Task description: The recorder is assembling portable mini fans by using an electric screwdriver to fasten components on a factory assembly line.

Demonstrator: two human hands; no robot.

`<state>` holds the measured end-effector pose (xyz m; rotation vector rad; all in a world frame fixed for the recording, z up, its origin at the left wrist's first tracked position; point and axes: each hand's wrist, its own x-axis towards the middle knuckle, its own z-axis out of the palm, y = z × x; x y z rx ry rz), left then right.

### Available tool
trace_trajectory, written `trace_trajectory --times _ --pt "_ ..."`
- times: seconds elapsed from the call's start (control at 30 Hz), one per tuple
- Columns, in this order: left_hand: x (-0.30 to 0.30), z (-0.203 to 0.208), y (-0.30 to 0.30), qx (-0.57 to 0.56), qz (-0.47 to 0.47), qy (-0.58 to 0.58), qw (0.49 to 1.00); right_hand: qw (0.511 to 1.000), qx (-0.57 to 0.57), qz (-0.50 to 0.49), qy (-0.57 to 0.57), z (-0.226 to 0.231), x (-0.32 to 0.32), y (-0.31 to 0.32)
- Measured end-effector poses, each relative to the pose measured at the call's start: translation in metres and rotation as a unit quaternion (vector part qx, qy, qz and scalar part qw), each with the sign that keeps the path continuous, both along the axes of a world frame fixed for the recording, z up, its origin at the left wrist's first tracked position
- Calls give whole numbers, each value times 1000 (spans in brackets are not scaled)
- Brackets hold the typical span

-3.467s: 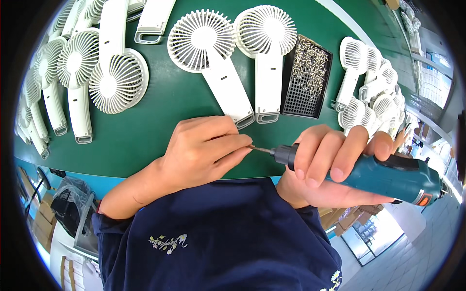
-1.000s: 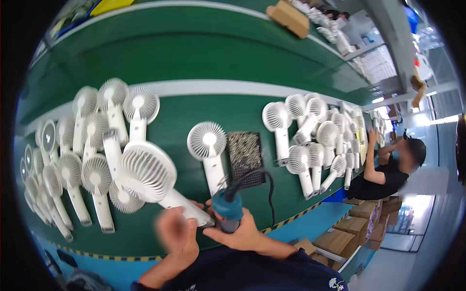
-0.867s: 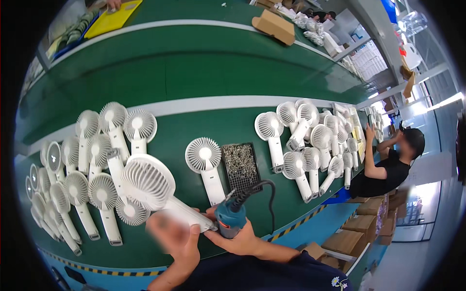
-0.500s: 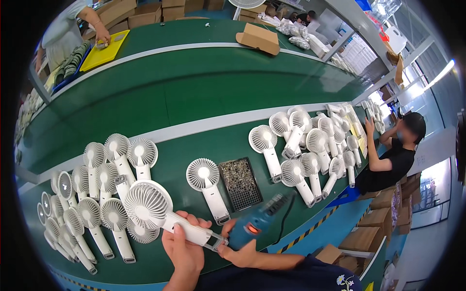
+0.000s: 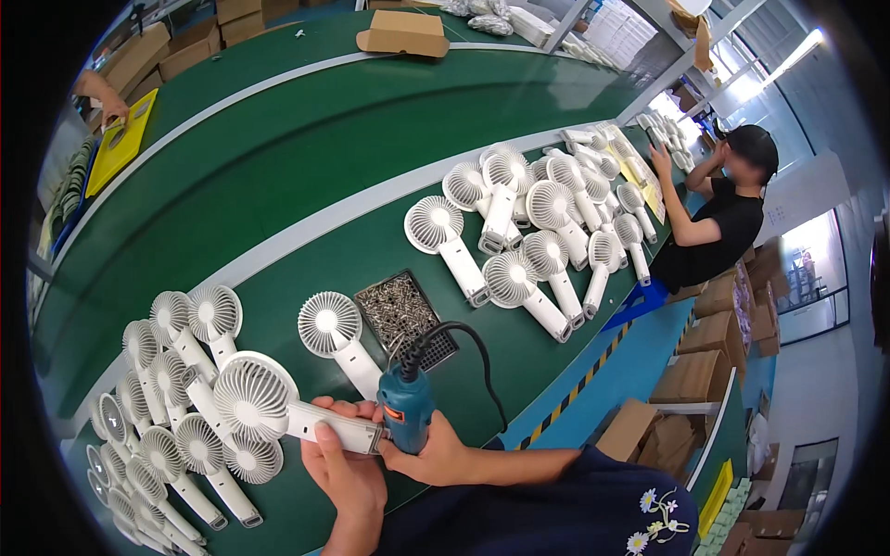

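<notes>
While the left hand [image 5: 343, 473] pinches the white fan [image 5: 278, 412] by its handle, keep the right hand [image 5: 431, 454]'s blue screwdriver [image 5: 405, 408], wrapped tight, square at 3 o'clock.

One electric screwdriver [image 5: 405, 406], one screw tray [image 5: 405, 317], two cardboard boxes [image 5: 402, 32].

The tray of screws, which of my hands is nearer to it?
Right. Your right hand, gripping the teal screwdriver, sits just below the screw tray; your left hand holds the fan farther left.
</notes>
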<state>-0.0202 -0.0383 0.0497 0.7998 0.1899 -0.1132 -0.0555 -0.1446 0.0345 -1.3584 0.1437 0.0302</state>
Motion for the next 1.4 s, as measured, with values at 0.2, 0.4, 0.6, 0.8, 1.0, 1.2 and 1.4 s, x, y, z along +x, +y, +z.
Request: trace_trajectory --times 0.2,0.4,0.6,0.8,1.0,1.2,1.4 --pt "8 10 6 23 36 -32 999 999 -22 25 -29 12 -7 -7" --pt "4 -5 0 7 -9 5 1000 999 -22 -27 -5 3 -2 -5" --pt "16 3 -3 30 -28 7 999 998 -30 12 -60 3 8 -7" --pt "10 -1 -3 56 -140 -15 988 999 25 -23 -30 0 4 -17" --pt "7 -10 21 464 -58 -120 876 932 141 -331 -33 24 1 -120" --pt "16 -24 19 590 -79 -116 795 843 3 -525 -120 43 -10 -340" --pt "24 -34 4 696 -55 -151 700 845 102 -525 -15 10 29 -524"
